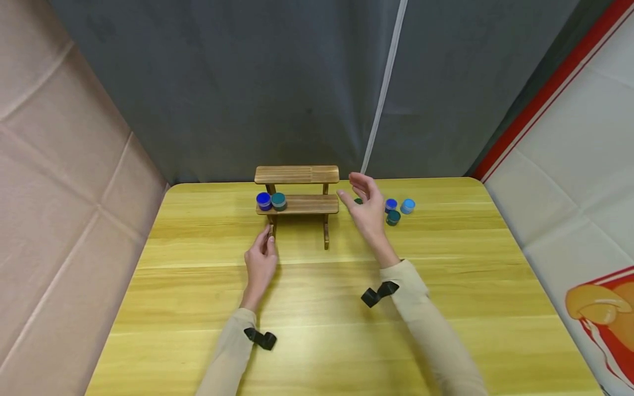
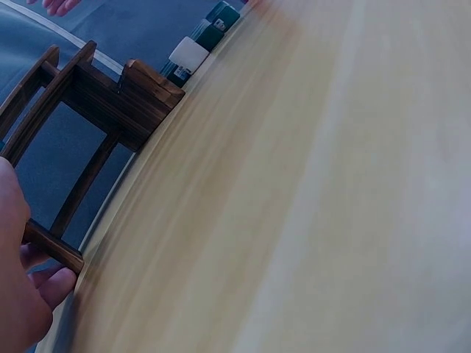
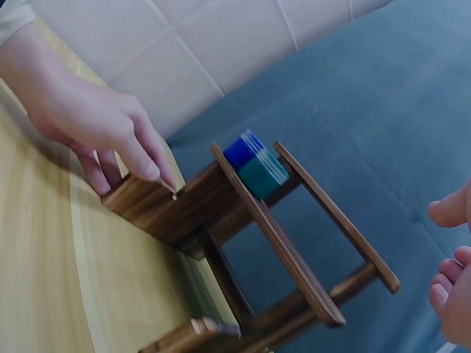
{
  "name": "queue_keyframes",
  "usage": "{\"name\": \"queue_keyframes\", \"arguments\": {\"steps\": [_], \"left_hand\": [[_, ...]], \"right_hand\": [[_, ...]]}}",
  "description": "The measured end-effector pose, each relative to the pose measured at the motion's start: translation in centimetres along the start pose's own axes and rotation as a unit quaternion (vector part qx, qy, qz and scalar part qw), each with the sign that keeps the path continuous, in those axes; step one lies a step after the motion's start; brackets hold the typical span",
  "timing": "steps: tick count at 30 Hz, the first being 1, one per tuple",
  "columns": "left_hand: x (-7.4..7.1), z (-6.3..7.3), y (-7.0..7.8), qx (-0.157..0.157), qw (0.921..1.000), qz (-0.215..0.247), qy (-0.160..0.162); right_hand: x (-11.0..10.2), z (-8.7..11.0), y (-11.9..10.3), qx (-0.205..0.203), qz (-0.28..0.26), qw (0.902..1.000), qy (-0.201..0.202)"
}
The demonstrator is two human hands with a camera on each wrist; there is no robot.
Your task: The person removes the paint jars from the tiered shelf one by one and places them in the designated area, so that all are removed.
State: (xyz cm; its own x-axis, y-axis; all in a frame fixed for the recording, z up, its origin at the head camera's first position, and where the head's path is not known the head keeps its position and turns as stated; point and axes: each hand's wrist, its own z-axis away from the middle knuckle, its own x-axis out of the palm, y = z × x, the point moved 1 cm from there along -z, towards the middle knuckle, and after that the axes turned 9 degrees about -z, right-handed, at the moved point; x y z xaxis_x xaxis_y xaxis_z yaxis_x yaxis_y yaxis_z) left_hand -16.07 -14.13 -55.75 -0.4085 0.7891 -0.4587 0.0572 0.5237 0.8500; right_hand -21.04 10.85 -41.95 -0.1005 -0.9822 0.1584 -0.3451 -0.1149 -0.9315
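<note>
A small two-tier wooden stand (image 1: pixel 311 204) is near the table's back edge. My left hand (image 1: pixel 260 263) pinches its left side piece low at the front, with thumb and fingers on either side in the right wrist view. Side by side at the left end of the lower tier are a blue-lidded jar (image 1: pixel 264 201) and a teal-lidded jar (image 1: pixel 279 201). The upper tier (image 1: pixel 297 174) is bare. Right of the stand, my right hand (image 1: pixel 367 209) hovers with fingers loosely bent, thumb apart, nothing between them. Behind it a green jar (image 1: pixel 358 201) is mostly hidden.
Right of my right hand are a blue jar (image 1: pixel 391 205), a light blue jar (image 1: pixel 408 206) and a dark green jar (image 1: pixel 393 218), grouped closely on the wooden table (image 1: pixel 317 330). A grey curtain (image 1: pixel 223 99) hangs behind the table's back edge.
</note>
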Motion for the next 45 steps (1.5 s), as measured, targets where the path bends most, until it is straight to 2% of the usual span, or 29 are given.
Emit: {"name": "queue_keyframes", "arguments": {"steps": [4, 11, 17, 22, 32, 45], "left_hand": [[-0.1, -0.1, 0.0, 0.0, 1.0, 0.001, 0.001], [-0.1, 0.0, 0.2, -0.005, 0.9999, 0.01, -0.004], [0.1, 0.2, 0.4, -0.009, 0.9997, 0.017, -0.012], [0.3, 0.2, 0.3, -0.008, 0.9998, 0.019, -0.009], [0.1, 0.1, 0.1, 0.003, 1.0, 0.006, 0.006], [0.2, 0.2, 0.0, 0.007, 0.9998, -0.014, 0.008]], "right_hand": [[1.7, 0.1, -0.5, 0.007, -0.003, 0.9998, -0.016], [4.8, 1.0, -3.1, 0.002, 0.012, 0.9986, -0.051], [6.3, 0.7, -0.4, -0.016, 0.011, 0.9979, -0.062], [7.3, 0.7, 1.4, -0.012, 0.023, 0.9965, -0.08], [9.4, 1.5, 2.7, 0.038, 0.043, 0.9923, -0.11], [11.8, 2.1, 4.3, 0.054, 0.078, 0.988, -0.122]]}}
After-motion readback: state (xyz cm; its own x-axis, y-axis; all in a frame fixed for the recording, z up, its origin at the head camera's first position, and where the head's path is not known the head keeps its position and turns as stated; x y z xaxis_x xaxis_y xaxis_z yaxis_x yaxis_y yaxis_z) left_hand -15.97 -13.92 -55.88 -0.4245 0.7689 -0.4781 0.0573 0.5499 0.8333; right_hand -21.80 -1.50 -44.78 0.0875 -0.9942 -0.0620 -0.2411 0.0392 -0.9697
